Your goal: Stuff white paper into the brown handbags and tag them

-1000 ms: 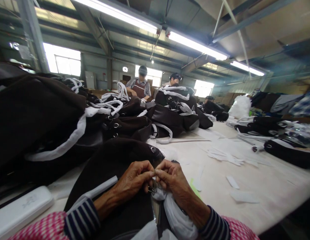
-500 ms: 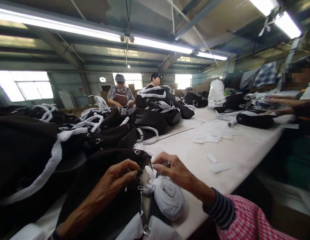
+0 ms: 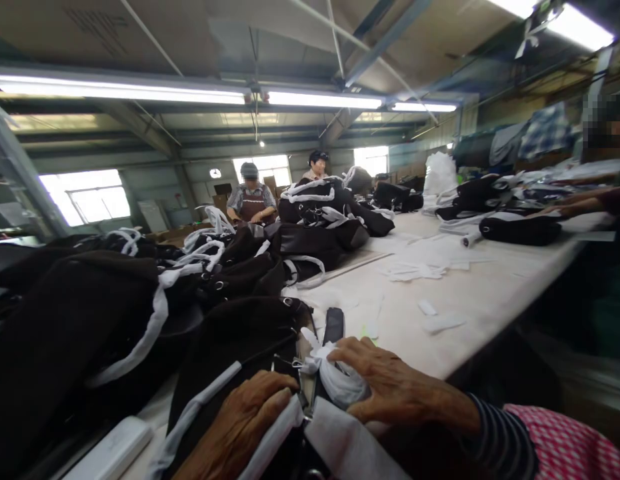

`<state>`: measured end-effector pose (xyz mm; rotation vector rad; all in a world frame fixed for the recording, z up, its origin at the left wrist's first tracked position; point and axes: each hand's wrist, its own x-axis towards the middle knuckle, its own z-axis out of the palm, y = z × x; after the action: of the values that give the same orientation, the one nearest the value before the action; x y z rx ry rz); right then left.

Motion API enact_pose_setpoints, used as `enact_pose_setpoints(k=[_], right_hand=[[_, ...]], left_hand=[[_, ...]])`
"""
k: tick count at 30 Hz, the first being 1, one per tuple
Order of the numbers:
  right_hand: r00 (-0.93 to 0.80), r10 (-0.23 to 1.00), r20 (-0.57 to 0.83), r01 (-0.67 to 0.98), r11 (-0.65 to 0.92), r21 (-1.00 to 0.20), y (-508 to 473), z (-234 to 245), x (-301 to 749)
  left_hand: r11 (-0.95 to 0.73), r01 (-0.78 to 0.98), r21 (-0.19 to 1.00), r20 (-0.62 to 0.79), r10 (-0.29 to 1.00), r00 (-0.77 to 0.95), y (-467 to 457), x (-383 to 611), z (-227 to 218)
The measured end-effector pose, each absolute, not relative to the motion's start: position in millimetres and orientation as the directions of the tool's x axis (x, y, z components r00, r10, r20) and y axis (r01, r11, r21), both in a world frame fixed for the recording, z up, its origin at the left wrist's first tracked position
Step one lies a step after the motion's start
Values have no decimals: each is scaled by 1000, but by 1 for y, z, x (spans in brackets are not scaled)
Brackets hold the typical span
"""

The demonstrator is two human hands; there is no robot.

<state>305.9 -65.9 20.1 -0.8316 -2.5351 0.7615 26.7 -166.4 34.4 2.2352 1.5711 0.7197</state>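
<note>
A black bag with metal eyelets and an open zipper top lies in front of me. My left hand is closed at the bag's edge, thumb and fingers together beside a white-wrapped strap. On the right side of the bag sits a coiled strap in white wrapping. Around this coil my right hand is closed, fingers over its top and thumb at its lower side. Metal clasps show between the two hands. The left fingertips are partly hidden.
Black bags with white-wrapped handles are piled at left and centre. White scraps lie on the pale table. A white box-like object is at lower left. Co-workers stand behind the pile; another person's arm reaches in at right.
Both hands have moved down and toward me from the bag's zipper opening. The right hand has taken hold of the white-wrapped coil. My view has shifted slightly left.
</note>
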Motion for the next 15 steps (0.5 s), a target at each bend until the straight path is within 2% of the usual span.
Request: enact_pose_setpoints(k=[2,3,5,8,10,12,14,15], right_hand=[[-745,646,166,431,657,-619,-64,20,307],[-737,655,163,429,641,-636,-63,20,308],[-732,662,162,405,613,-679,-61,18,311],[-702,678,216,300,557,-774,-56,14,315],[-663,727,181,202,406,-891,-53,14,316],[-622,780,69,87,157,-984,-51,18,312],[-596,803,-7,-7,-14,-1000,-50,23,302],[-589,808,-2,-36,-29,-999,-51,25,295]], left_hand=[[-230,770,595,129,973,191,-165,30,34],[-231,780,582,135,973,187,-167,27,33],[-315,808,498,229,946,229,-174,13,30],[-457,842,287,427,848,315,-188,-18,16],[-481,853,204,445,821,357,-191,-28,1],[-480,864,149,367,839,403,-185,-19,-13],[-442,893,83,297,866,402,-173,7,-23],[-397,915,70,241,897,370,-165,22,-25]])
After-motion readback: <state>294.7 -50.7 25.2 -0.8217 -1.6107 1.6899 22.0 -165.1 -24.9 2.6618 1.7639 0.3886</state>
